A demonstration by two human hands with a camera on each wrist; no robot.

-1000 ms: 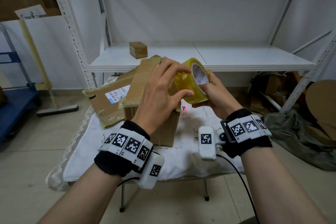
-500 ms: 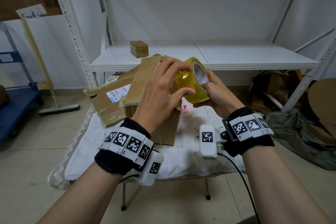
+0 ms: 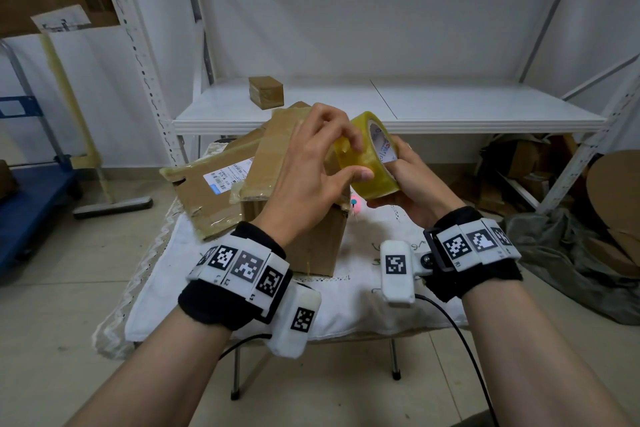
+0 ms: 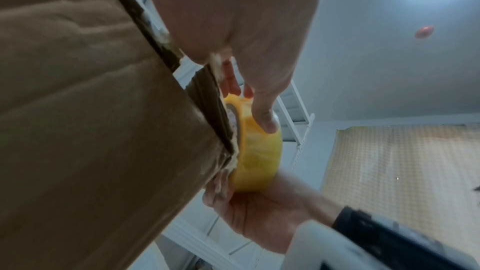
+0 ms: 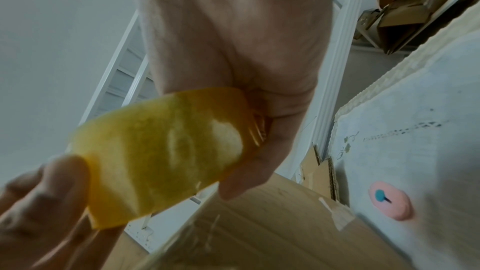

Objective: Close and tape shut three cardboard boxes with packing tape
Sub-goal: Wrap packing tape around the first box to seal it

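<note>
A yellow roll of packing tape (image 3: 372, 163) (image 4: 255, 151) (image 5: 161, 151) is held in the air above the table. My right hand (image 3: 412, 177) grips it from below and the right side. My left hand (image 3: 311, 166) curls over the roll's left face, thumb and fingertips picking at its surface. Under the hands stands a brown cardboard box (image 3: 311, 239) with a raised flap (image 3: 266, 156). A flatter box with a white label (image 3: 211, 191) leans against it on the left. A small taped box (image 3: 266, 92) sits on the white shelf.
The boxes stand on a small table with a white cloth (image 3: 346, 305). A pink object (image 3: 356, 203) lies on the cloth by the box. A white metal shelf (image 3: 450, 107) runs behind. Cardboard scraps (image 3: 530, 163) lie under the shelf at right; a blue cart (image 3: 31, 198) is at left.
The left hand's fingers have shifted over the top of the roll, fingertips now picking at its surface. The roll and right hand stay nearly in place.
</note>
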